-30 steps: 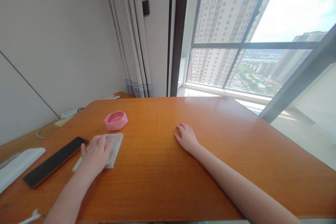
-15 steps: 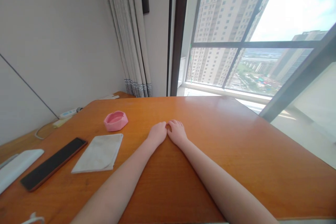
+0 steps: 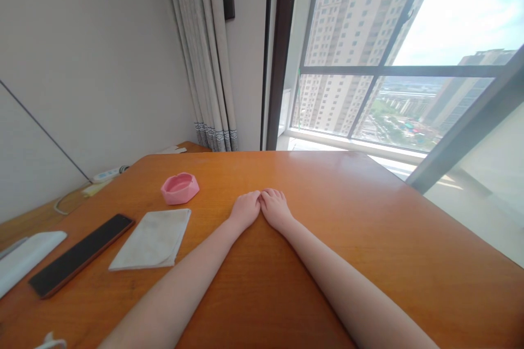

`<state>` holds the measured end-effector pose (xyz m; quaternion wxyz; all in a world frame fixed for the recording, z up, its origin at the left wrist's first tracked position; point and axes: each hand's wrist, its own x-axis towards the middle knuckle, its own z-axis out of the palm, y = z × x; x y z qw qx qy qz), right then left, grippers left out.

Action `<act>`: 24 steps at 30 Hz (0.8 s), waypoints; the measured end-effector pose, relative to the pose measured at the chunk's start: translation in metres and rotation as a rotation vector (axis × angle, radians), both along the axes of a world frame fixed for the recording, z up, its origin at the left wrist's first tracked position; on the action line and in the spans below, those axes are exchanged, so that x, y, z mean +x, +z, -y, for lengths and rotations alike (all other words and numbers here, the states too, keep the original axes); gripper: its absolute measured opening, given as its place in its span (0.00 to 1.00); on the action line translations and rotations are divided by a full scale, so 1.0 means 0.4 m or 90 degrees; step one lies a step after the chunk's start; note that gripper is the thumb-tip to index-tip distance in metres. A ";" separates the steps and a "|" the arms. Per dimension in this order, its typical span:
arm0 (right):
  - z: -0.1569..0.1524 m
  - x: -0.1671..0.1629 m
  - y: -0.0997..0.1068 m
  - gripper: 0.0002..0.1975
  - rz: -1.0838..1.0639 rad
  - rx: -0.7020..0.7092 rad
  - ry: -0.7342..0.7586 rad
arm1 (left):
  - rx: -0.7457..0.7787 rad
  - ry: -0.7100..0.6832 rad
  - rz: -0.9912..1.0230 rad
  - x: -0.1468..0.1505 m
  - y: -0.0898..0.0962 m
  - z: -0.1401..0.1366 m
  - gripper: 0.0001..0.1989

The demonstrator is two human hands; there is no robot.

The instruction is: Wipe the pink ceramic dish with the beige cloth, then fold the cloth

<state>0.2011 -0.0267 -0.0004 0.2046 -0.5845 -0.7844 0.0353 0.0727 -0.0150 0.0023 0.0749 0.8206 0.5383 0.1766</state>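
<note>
My left hand (image 3: 246, 210) rests on the wooden table, its fingers curled in and pressed together. Against it lies my right hand (image 3: 275, 208), also with its fingers bent and close together. The two hands touch at the thumb sides. No object shows in either one; the undersides of the palms are hidden. To the left of my left hand is a folded whitish cloth (image 3: 151, 240), flat on the table. Beyond the cloth sits a pink, many-sided ashtray (image 3: 180, 189).
A dark phone (image 3: 82, 255) lies left of the cloth, beside a white object (image 3: 30, 262) at the left edge. A power strip (image 3: 107, 175) is by the wall. The wooden table (image 3: 388, 240) reaches toward a curtain (image 3: 210, 65) and a large window (image 3: 393, 70).
The small gap between my two hands has closed as my right hand's thumb side drew in. The view has shifted slightly; the things on the table lie as before.
</note>
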 end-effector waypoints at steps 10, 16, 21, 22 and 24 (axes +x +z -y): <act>0.003 -0.003 0.004 0.15 -0.004 -0.013 0.000 | -0.001 -0.001 0.007 0.000 0.002 0.002 0.13; 0.004 -0.002 0.004 0.16 -0.002 -0.011 0.003 | 0.004 -0.002 0.010 -0.001 0.003 0.004 0.12; 0.005 -0.002 0.005 0.16 -0.002 -0.008 0.004 | 0.006 -0.001 0.010 0.001 0.006 0.006 0.13; 0.005 -0.002 0.005 0.16 -0.002 -0.007 0.005 | 0.006 -0.001 0.009 0.001 0.007 0.006 0.13; 0.005 -0.001 0.004 0.16 -0.003 -0.002 0.007 | 0.006 -0.001 0.008 0.000 0.006 0.006 0.13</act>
